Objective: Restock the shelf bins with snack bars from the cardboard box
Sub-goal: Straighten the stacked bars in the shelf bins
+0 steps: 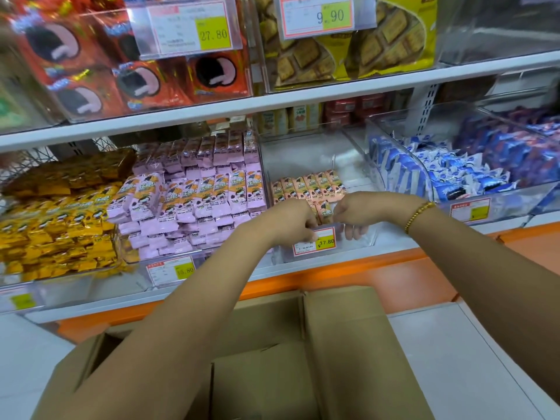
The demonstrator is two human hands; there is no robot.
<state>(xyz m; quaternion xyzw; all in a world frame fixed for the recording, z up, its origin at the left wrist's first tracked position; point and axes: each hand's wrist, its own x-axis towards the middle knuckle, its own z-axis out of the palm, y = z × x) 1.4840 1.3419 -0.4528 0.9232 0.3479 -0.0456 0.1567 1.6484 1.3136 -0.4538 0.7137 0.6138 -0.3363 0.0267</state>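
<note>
A clear shelf bin (357, 237) in the middle holds a short row of peach-wrapped snack bars (307, 186) standing upright near its front. My left hand (292, 221) and my right hand (351, 213) are both inside the bin's front, fingers curled around a few peach bars (322, 211) between them. Below me sits the open cardboard box (333, 344), its flaps up; my forearms hide most of its inside.
To the left a bin is piled with pink snack bars (197, 201), then one of yellow packs (54, 231). Blue packs (448, 174) fill the bin to the right. A price tag (315, 242) fronts the middle bin. An orange ledge (363, 274) runs below the shelf.
</note>
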